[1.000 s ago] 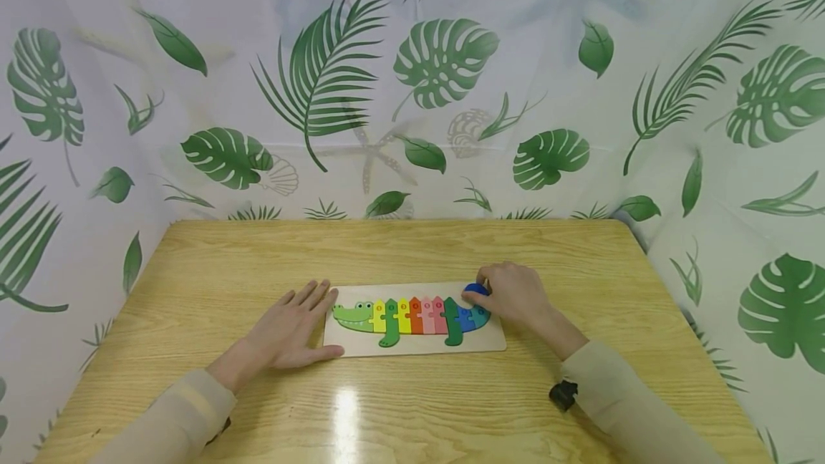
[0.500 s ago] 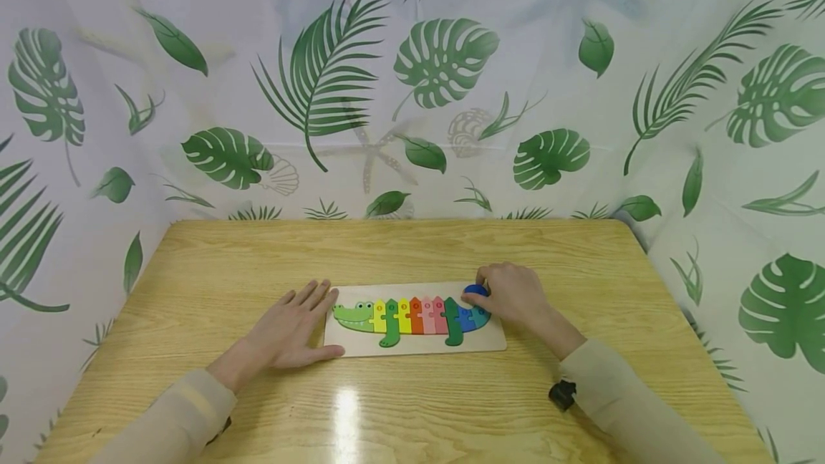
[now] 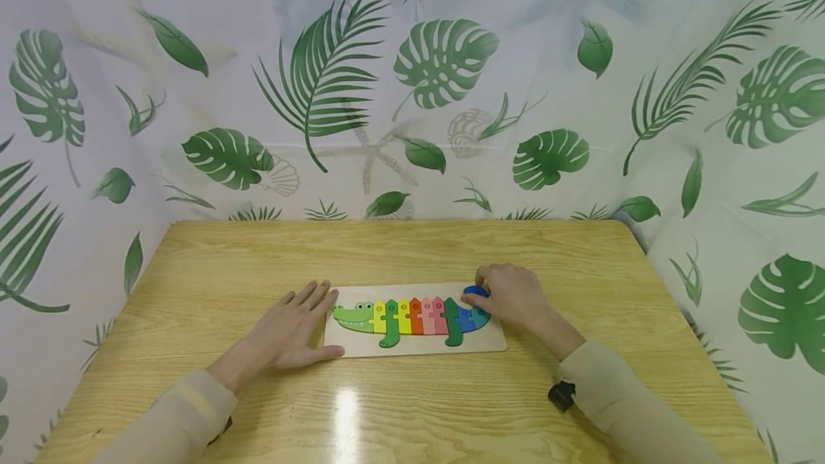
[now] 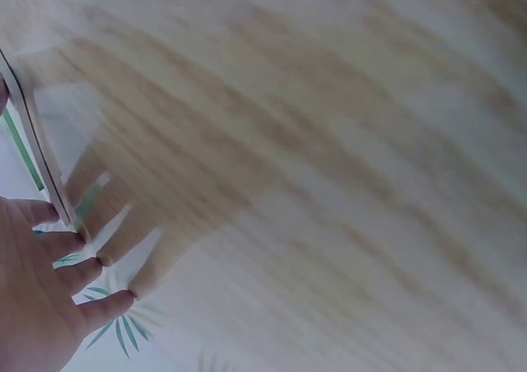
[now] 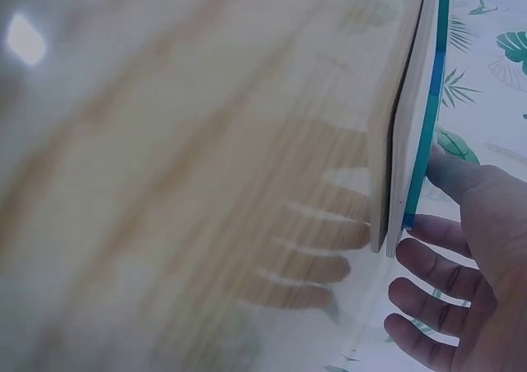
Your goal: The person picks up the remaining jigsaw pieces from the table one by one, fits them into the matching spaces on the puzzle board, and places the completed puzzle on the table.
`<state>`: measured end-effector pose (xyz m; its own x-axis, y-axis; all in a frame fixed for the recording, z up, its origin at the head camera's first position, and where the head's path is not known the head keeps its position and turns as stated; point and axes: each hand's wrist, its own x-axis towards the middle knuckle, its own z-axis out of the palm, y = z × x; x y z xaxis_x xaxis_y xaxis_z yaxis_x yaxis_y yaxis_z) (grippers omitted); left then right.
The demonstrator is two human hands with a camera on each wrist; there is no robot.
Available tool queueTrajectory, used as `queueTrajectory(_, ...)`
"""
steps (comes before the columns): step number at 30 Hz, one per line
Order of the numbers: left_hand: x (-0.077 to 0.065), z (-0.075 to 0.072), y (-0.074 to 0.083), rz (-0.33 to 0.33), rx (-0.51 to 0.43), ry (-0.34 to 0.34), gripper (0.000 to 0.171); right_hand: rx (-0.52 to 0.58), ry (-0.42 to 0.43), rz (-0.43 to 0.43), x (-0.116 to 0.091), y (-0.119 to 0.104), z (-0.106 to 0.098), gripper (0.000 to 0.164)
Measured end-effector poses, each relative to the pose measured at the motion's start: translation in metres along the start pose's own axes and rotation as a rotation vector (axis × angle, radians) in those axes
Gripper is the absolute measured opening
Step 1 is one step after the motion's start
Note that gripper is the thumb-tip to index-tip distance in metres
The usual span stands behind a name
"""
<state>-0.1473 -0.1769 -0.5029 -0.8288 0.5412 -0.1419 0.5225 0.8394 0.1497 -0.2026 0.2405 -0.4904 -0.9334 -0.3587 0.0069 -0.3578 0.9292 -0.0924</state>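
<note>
A crocodile jigsaw puzzle lies on a pale wooden board (image 3: 415, 348) in the head view, its green head (image 3: 353, 316) at the left. Coloured numbered body pieces run from yellow through red and pink to blue. My left hand (image 3: 293, 331) rests flat with fingers spread against the board's left end, thumb at the lower corner. At the other end my right hand (image 3: 515, 296) pinches the dark blue tail-tip piece (image 3: 475, 291) between thumb and index finger. Part of the tail is hidden under that hand. In the right wrist view the thumb (image 5: 453, 174) lies over the puzzle's top.
The board sits on a wood-grain table (image 3: 412, 249), with a bright light reflection near its front. A white curtain (image 3: 412, 92) printed with green leaves hangs behind and along both sides. A small black device (image 3: 563, 396) is strapped at the right wrist.
</note>
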Motion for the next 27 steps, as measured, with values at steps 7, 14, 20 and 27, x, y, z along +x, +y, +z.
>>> queueTrajectory(7, 0.002, -0.002, -0.002, 0.0, 0.002, -0.009, 0.104, -0.017, -0.004, -0.006, 0.001, 0.0, 0.0, 0.045)
queueTrajectory(14, 0.001, -0.003, -0.004, -0.011, 0.003, -0.009, 0.103, -0.001, 0.033, -0.006, -0.003, -0.002, -0.002, 0.044)
queueTrajectory(20, 0.001, -0.004, -0.003, -0.016, -0.001, -0.001, 0.103, -0.001, 0.124, -0.003, -0.012, -0.004, -0.007, 0.044)
queueTrajectory(27, -0.001, -0.003, -0.006, -0.028, -0.029, 0.017, 0.107, 0.004, 0.241, -0.04, -0.024, -0.002, -0.012, 0.048)
